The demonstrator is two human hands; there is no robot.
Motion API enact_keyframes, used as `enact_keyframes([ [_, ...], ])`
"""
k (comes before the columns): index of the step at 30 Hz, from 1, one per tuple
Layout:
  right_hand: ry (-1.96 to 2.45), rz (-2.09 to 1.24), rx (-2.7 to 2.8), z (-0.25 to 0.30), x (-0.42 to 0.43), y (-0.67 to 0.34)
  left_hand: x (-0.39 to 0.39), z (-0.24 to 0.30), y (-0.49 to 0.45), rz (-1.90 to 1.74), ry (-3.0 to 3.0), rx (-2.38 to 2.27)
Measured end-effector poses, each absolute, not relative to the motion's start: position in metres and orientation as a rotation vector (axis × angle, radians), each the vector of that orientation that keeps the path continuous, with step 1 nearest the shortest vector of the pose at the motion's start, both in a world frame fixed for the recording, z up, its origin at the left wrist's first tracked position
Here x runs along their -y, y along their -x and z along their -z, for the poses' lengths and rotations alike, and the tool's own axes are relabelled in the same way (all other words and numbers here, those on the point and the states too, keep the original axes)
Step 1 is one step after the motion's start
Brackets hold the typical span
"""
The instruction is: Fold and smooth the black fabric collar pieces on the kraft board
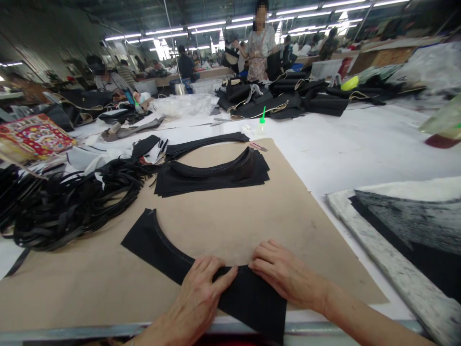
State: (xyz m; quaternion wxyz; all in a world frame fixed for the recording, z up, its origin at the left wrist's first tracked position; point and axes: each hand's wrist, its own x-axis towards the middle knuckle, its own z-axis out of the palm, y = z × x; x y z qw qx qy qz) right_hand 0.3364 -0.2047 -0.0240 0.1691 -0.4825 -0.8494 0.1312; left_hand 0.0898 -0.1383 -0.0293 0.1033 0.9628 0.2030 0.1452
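A curved black fabric piece (158, 247) lies on the brown cardboard sheet (230, 216) close to the table's near edge. My left hand (201, 288) rests on its right part with fingers pressed together along the inner edge. My right hand (281, 269) lies beside it, fingers bent down on the same edge of the fabric. Both hands press the piece flat; neither lifts it.
A stack of curved black pieces (212, 175) sits further up the cardboard. A heap of black strips (68, 204) lies at the left. A small glue bottle with a green tip (261, 126) stands beyond. A white slab with black material (406, 230) is at the right. People work at the far tables.
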Motion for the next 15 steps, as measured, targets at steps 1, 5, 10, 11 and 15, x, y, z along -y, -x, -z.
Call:
enact_keyframes([
  [1,1.372,-0.369,2.423,0.024,0.205,-0.338,0.138,0.029,-0.091,-0.444,-2.819,-0.578],
  [5,1.366,-0.341,2.453,0.024,0.207,-0.343,0.139,0.028,-0.1,-0.388,-2.769,-0.486],
  [10,1.331,-0.266,2.489,0.022,0.208,-0.348,0.139,0.024,-0.11,-0.283,-2.896,-0.5],
  [11,1.325,-0.257,2.491,0.022,0.208,-0.349,0.14,0.023,-0.112,-0.282,-2.923,-0.502],
  [15,1.333,-0.246,2.495,0.023,0.21,-0.354,0.141,0.022,-0.116,-0.323,-2.955,-0.505],
])
